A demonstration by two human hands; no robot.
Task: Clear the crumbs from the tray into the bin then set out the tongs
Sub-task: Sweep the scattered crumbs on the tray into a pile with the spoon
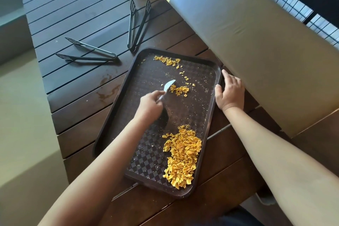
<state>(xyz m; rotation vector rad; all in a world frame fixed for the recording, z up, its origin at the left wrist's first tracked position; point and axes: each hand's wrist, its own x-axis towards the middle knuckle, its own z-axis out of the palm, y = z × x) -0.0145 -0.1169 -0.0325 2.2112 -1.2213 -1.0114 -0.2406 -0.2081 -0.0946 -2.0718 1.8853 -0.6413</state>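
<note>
Left hand (149,103) gripping scraper (167,86) beside small crumbs (180,91) mid-tray (110,115); right hand (230,91), fingers relaxed, on right rim; big pile (181,156) near; tongs (88,52) far left

tabletop (77,86): dark slatted wood, stained. tray (117,115): brown plastic, checkered texture. tongs (88,54): dark, slight sheen. scraper (168,86): pale smooth plastic. cushion (256,42): matt cloth.

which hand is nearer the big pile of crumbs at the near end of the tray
Left. The left hand, gripping a white scraper, is over the tray's middle, just beyond the big crumb pile. The right hand rests on the tray's far right rim, farther off.
</note>
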